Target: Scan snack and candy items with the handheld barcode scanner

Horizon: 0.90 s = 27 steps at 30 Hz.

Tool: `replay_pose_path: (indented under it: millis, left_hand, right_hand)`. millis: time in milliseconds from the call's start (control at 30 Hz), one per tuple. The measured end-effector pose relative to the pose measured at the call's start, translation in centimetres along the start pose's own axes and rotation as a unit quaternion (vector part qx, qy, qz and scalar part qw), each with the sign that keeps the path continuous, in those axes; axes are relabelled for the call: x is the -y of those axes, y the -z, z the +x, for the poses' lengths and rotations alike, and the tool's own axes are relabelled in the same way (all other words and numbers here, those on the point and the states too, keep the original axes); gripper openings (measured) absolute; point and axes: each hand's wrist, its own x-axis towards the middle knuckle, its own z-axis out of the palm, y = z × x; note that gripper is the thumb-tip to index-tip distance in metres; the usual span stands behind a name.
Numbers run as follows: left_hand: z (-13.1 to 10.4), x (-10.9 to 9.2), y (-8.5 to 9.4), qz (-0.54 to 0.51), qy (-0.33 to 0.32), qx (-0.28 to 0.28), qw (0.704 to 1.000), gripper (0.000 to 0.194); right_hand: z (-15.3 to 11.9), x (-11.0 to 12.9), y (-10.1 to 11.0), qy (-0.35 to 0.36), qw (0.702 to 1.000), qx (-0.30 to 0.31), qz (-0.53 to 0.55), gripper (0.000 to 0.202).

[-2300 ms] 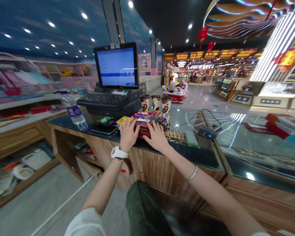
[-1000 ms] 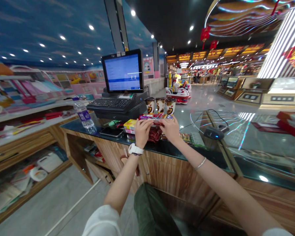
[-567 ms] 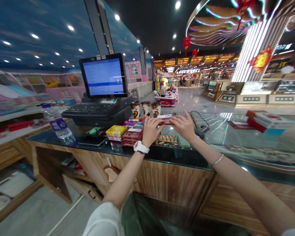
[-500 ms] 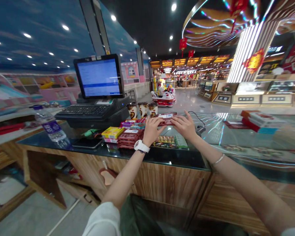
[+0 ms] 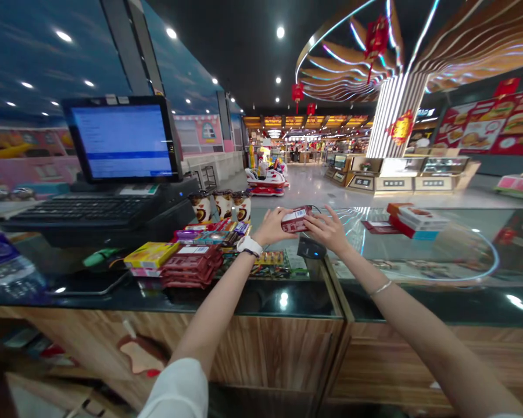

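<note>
Between my two hands, above the counter, is a dark red snack packet [image 5: 295,219] with a white barcode label facing me. My left hand [image 5: 272,227] grips its left end, and my right hand [image 5: 330,230] has its fingers closed on the right end. Just below them lies a black barcode scanner [image 5: 310,248] with a small blue light. To the left of my left wrist sits a stack of similar dark red packets [image 5: 192,266], the top one showing a white label. A yellow box [image 5: 151,255] stands against that stack.
Three patterned cups [image 5: 222,204] stand behind colourful packets [image 5: 218,233]. A monitor [image 5: 122,139] and keyboard [image 5: 85,208] fill the left, near a water bottle [image 5: 6,261]. On the right glass counter rest boxes [image 5: 418,219] and a flat red packet [image 5: 380,227].
My view has turned right, so the counter things sit further left. The packet, still in both hands, has tilted, and the scanner below now shows more fully.
</note>
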Motion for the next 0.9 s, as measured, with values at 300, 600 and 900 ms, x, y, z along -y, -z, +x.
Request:
replay_pose_path:
  millis: [300, 600, 900]
  left_hand:
    - [-0.8, 0.7, -1.3, 0.095, -0.056, -0.108, 0.988, 0.068]
    - [-1.4, 0.6, -1.0, 0.195, -0.139, -0.134, 0.962, 0.053]
    - [-1.3, -0.1, -0.7, 0.198, -0.152, -0.139, 0.959, 0.05]
  right_hand:
    - [0.3, 0.4, -0.2, 0.018, 1.0, 0.016, -0.011, 0.026]
    - [-0.1, -0.5, 0.0, -0.013, 1.0, -0.006, 0.008, 0.074]
    - [0.3, -0.3, 0.2, 0.008, 1.0, -0.026, -0.004, 0.053]
